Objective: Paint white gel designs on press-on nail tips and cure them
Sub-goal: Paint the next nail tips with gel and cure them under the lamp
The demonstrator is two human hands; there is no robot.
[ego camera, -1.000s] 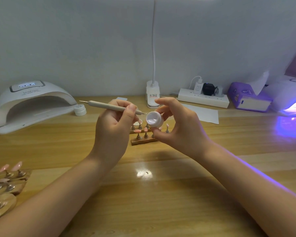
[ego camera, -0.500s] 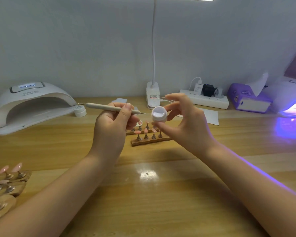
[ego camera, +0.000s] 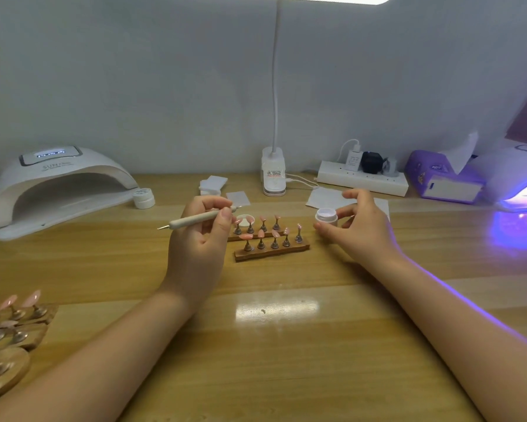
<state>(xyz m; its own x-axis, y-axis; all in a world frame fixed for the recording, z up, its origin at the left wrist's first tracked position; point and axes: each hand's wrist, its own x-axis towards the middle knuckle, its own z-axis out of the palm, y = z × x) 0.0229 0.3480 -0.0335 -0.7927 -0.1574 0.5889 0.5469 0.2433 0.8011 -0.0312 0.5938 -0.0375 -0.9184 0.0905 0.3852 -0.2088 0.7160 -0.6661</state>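
Brush up, gel pot down on the surface (ego camera: 286, 345).
Left hand (ego camera: 200, 248) pinches the brush (ego camera: 201, 217); right hand (ego camera: 361, 229), fingers spread, touches the gel pot (ego camera: 326, 216) beside the nail tips (ego camera: 270, 236).

The only lettering that can be partly read is "SUN", followed by blurred characters, on the front of the white curing lamp (ego camera: 58, 190) at the left of the worktop, while its lit display and the lamp base's sticker (ego camera: 274, 174) are illegible.
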